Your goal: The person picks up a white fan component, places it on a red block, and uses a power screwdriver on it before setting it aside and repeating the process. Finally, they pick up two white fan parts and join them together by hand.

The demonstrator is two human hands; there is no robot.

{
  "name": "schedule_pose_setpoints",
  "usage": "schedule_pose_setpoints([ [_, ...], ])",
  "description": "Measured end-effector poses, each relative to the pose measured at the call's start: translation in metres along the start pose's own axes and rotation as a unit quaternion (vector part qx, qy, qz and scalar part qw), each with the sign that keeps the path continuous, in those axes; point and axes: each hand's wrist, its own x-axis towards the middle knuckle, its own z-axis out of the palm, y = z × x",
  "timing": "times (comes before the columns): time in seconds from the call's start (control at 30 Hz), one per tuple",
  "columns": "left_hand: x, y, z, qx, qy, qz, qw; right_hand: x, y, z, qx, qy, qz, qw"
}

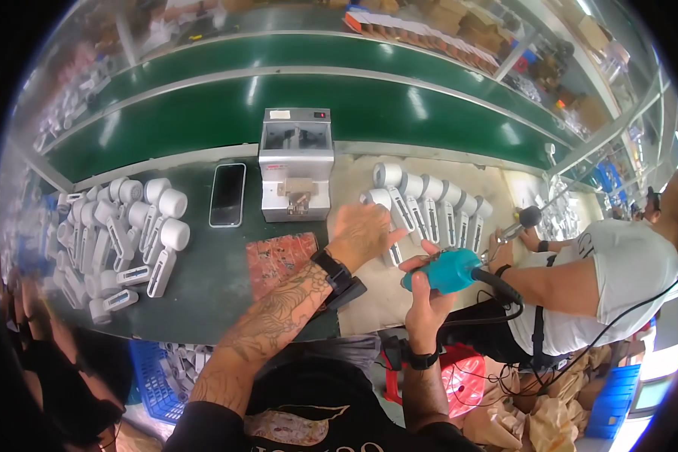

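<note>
Green matte conveyor belting (203,113) curves well beyond both hands. Nearer, just ahead of the left hand (363,232), stands a boxy grey metal feeder machine (296,162). Far to that hand's left lies a loose heap of white plastic handheld fans (124,233); judging by the layout, those remain undone, while the tidy row of white fans (433,203) by the fingertips looks finished. Left fingers rest spread over a white fan at the row's near end. The right hand (426,297) grips a smooth teal plastic electric screwdriver (448,270).

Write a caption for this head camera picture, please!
Right hand grips a teal power screwdriver while left hand reaches to white parts.
</note>
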Motion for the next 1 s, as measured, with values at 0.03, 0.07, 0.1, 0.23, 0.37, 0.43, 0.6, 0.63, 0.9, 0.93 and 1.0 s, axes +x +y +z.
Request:
schedule_pose_setpoints([
  [0.03, 0.000, 0.003, 0.002, 0.031, -0.008, -0.010, 0.999, 0.000, 0.000, -0.003, -0.001, -0.001, 0.002, 1.000],
  [0.07, 0.001, 0.003, 0.006, 0.030, -0.011, -0.011, 0.999, 0.000, 0.001, -0.006, -0.011, -0.005, -0.002, 1.000],
  [0.1, 0.003, 0.000, 0.011, -0.018, -0.023, -0.035, 0.999, -0.001, 0.001, -0.007, -0.020, -0.010, -0.005, 1.000],
  [0.23, -0.018, -0.009, 0.002, -0.119, 0.029, -0.030, 0.992, 0.003, 0.002, -0.009, -0.030, -0.027, 0.003, 0.999],
  [0.37, -0.063, -0.021, -0.043, -0.149, 0.140, 0.022, 0.979, 0.006, 0.000, -0.001, 0.000, -0.032, -0.012, 0.999],
  [0.43, -0.083, -0.032, -0.059, -0.179, 0.116, 0.030, 0.976, 0.005, 0.000, 0.007, 0.018, -0.036, -0.009, 0.999],
  [0.6, -0.118, -0.068, -0.061, -0.114, 0.056, 0.044, 0.991, 0.005, -0.002, 0.029, 0.098, -0.063, -0.003, 0.993],
  [0.63, -0.123, -0.074, -0.056, -0.134, 0.086, 0.058, 0.986, 0.005, -0.004, 0.032, 0.117, -0.086, -0.004, 0.989],
  [0.9, -0.134, -0.087, -0.040, -0.213, 0.156, 0.081, 0.961, 0.028, -0.011, 0.087, 0.184, -0.158, 0.013, 0.970],
  [0.93, -0.133, -0.089, -0.041, -0.220, 0.157, 0.093, 0.958, 0.030, -0.010, 0.094, 0.177, -0.163, 0.006, 0.971],
  [1.0, -0.131, -0.095, -0.045, -0.227, 0.161, 0.107, 0.954, 0.038, -0.007, 0.106, 0.164, -0.169, -0.010, 0.972],
])
